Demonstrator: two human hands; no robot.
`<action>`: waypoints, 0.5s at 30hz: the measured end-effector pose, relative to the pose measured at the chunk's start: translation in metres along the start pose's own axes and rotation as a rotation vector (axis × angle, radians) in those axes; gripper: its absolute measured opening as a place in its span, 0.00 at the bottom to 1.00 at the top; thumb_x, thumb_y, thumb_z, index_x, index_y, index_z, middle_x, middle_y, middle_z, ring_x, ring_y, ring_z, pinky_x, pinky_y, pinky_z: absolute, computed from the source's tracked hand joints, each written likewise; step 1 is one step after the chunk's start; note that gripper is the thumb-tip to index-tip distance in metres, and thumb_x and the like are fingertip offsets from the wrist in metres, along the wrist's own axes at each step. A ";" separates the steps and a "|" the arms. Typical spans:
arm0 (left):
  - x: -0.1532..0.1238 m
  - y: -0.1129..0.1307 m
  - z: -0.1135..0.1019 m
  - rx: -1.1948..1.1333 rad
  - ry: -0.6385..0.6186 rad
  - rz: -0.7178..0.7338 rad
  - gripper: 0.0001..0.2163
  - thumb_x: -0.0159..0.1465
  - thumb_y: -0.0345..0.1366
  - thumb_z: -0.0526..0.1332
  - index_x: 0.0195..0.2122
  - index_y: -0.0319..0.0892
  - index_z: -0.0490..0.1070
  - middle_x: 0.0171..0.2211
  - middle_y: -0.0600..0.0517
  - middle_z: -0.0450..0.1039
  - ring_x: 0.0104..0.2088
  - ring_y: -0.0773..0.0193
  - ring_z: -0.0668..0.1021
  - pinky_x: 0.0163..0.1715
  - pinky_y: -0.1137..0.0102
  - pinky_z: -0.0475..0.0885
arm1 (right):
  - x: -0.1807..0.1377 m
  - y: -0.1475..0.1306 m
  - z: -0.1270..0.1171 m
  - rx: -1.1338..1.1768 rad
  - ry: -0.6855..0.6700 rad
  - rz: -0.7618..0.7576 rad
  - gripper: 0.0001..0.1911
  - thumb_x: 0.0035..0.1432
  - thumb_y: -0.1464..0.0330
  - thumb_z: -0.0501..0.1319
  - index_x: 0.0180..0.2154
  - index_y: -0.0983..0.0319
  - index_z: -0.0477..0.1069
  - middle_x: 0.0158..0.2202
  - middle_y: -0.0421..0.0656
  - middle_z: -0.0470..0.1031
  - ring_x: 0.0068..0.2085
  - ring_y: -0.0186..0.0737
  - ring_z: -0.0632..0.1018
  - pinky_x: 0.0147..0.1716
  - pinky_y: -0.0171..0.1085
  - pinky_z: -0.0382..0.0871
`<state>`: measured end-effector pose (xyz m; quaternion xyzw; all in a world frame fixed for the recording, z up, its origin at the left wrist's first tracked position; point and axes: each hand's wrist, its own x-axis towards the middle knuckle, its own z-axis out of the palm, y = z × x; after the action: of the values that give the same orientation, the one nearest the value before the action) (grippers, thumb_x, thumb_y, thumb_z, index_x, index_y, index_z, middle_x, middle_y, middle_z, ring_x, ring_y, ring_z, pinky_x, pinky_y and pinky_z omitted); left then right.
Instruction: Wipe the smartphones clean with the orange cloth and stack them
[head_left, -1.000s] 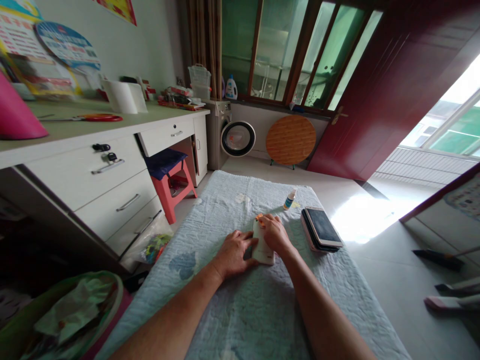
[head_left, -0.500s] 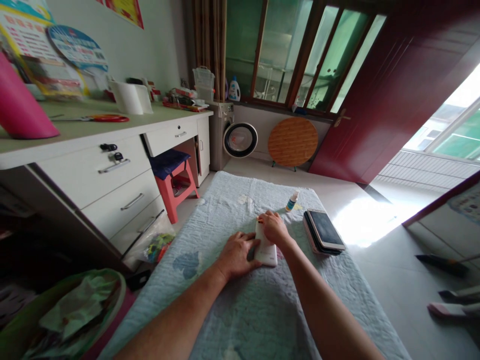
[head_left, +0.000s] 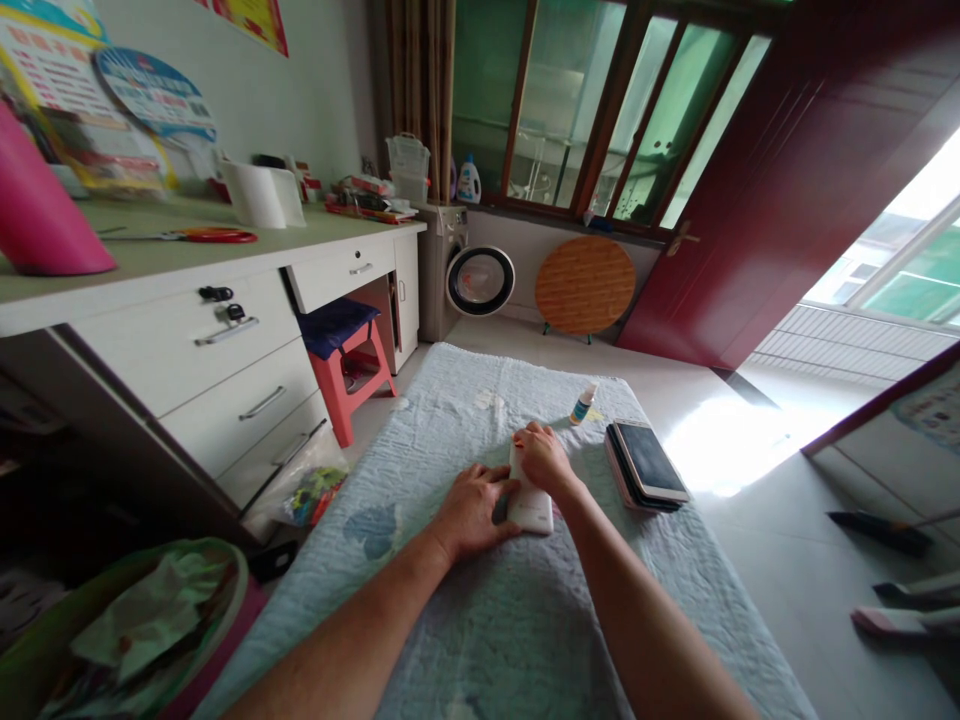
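Note:
A white smartphone (head_left: 532,512) lies flat on the pale blue quilted cloth, its plain side up. My left hand (head_left: 474,508) grips its left edge, fingers bent along the side and thumb near the bottom corner. Over the upper part of the phone, my right hand (head_left: 544,458) is closed with its fingertips pressed down. A small orange bit shows at those fingertips; the rest of what they hold is hidden. Beyond the hands stands a small spray bottle (head_left: 583,404) with a blue label. To the right is a stack of phones (head_left: 651,462), its top one screen up.
The quilted cloth (head_left: 600,610) covers the surface before me. A white desk (head_left: 225,360) with drawers stands left, a pink stool (head_left: 349,375) under it. A waste bin (head_left: 240,600) sits lower left. Behind are an open washing machine (head_left: 442,270) and a round wooden tabletop (head_left: 585,285).
Both hands stay at the phone in nearly the same pose. The right fingertips have shifted very slightly at its upper end, and less of the orange bit shows.

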<state>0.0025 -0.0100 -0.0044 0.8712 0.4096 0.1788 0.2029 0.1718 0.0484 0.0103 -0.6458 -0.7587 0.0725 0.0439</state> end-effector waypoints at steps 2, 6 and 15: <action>0.000 0.000 0.000 -0.012 -0.005 0.005 0.26 0.55 0.49 0.65 0.55 0.52 0.69 0.57 0.53 0.68 0.51 0.51 0.70 0.54 0.59 0.62 | 0.002 -0.005 0.002 0.002 0.000 -0.017 0.18 0.62 0.73 0.48 0.46 0.61 0.74 0.46 0.48 0.71 0.45 0.44 0.67 0.42 0.37 0.58; 0.000 0.001 0.001 -0.015 0.008 -0.002 0.26 0.54 0.49 0.66 0.54 0.51 0.70 0.56 0.52 0.68 0.51 0.50 0.70 0.53 0.59 0.63 | 0.002 -0.005 0.002 0.013 0.004 -0.042 0.19 0.64 0.72 0.47 0.48 0.60 0.74 0.47 0.47 0.71 0.45 0.42 0.68 0.45 0.36 0.57; -0.001 0.005 0.000 -0.010 0.029 -0.006 0.21 0.54 0.48 0.65 0.48 0.48 0.73 0.53 0.50 0.71 0.51 0.50 0.70 0.52 0.59 0.65 | -0.012 0.030 0.003 0.032 0.045 0.056 0.20 0.62 0.74 0.49 0.50 0.61 0.72 0.43 0.48 0.72 0.45 0.41 0.69 0.46 0.35 0.55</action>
<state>0.0050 -0.0135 -0.0020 0.8663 0.4143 0.1929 0.2016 0.2021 0.0406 0.0027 -0.6674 -0.7381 0.0711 0.0692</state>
